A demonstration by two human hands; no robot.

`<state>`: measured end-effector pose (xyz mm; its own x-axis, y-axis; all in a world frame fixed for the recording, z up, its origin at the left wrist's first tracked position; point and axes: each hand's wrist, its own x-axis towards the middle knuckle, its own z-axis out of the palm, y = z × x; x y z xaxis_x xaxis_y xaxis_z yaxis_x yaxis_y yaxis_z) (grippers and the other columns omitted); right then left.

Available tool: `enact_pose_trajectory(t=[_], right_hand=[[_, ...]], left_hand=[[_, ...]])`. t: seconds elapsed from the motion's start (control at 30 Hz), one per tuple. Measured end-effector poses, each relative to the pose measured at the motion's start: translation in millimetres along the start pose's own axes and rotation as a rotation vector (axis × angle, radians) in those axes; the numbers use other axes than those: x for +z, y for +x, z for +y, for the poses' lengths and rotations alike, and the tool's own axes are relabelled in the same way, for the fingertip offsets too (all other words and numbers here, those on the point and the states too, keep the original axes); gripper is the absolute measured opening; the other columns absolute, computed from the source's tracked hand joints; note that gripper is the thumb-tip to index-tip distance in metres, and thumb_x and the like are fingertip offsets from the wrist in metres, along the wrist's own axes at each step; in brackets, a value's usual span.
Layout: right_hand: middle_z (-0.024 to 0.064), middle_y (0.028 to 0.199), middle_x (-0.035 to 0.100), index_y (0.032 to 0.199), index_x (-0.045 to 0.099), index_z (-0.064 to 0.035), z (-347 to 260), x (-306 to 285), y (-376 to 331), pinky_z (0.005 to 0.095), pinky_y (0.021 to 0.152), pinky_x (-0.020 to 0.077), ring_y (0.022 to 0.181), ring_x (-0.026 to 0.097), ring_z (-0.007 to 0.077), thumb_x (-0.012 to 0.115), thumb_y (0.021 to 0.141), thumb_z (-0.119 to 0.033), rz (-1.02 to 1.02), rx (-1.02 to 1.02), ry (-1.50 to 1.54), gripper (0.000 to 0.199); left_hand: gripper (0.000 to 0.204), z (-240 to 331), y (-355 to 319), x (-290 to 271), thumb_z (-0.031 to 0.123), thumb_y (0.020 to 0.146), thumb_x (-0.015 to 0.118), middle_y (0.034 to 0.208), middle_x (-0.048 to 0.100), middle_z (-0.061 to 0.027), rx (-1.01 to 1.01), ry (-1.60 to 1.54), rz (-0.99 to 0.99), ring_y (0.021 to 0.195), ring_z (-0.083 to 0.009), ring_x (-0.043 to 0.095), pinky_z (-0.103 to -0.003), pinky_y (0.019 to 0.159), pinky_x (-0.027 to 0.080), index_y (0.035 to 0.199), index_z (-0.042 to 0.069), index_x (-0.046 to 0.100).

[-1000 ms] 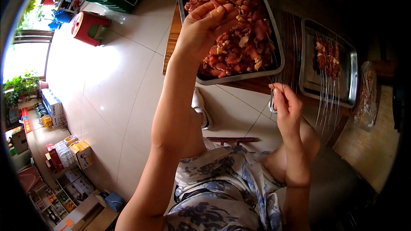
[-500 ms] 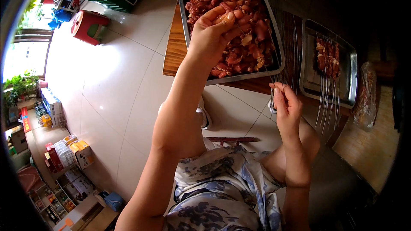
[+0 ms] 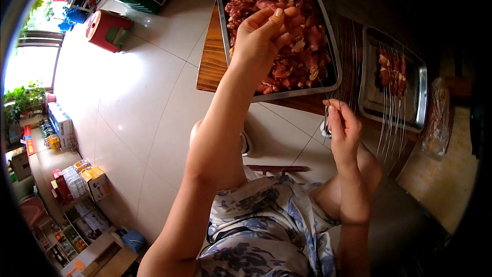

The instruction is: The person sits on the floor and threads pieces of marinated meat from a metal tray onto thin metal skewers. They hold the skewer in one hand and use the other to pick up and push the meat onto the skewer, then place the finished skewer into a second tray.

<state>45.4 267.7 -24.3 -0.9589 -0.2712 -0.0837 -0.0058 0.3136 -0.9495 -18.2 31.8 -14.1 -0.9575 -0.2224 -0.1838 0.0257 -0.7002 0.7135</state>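
Worktop (image 3: 209, 72): wooden.
Meat tray (image 3: 297, 92): near left edge, heaped with raw meat (image 3: 287, 74).
Smaller tray (image 3: 417, 87): toward right edge, loaded skewers (image 3: 392, 72) inside.
Left hand (image 3: 259, 33): over the meat, thumb against curled fingers, contents unclear.
Right hand (image 3: 344, 125): off near edge, raised, pinched on thin skewer (image 3: 323, 88).

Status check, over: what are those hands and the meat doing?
Left hand over raw meat in larger tray, grip unclear. Right hand pinching at least one metal skewer. Loaded skewers in smaller tray, right. Nothing visibly blocking.
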Motion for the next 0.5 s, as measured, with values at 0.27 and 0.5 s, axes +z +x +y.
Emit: enact_pose_trajectory(t=[0.27,0.5], right_hand=[[0.0077,0.092,0.069,0.102,0.062,0.0027,0.4,-1.0,-0.1,0.0213,0.062,0.0431,0.069,0.054,0.0074,0.052,0.094,-0.008,-0.008,-0.002,-0.028,0.016],[0.0098,0.092,0.069,0.101,0.062,0.003,3.9,-3.4,1.0,0.0228,0.066,0.0457,0.073,0.059,0.0103,0.052,0.094,-0.008,-0.013,-0.023,-0.071,0.017]], left_hand=[[0.014,8.8,3.4,-11.2,0.007,0.091,0.06,0.102,0.065,-0.0115,0.077,-0.064,0.073,0.093,-0.0207,0.065,-0.032,0.079,0.057,0.101,-0.003,0.059],[0.018,11.4,1.1,-6.9,0.006,0.089,0.062,0.098,0.066,-0.0116,0.116,0.1,0.049,0.089,-0.0186,0.066,-0.029,0.074,0.058,0.103,-0.005,0.06]])
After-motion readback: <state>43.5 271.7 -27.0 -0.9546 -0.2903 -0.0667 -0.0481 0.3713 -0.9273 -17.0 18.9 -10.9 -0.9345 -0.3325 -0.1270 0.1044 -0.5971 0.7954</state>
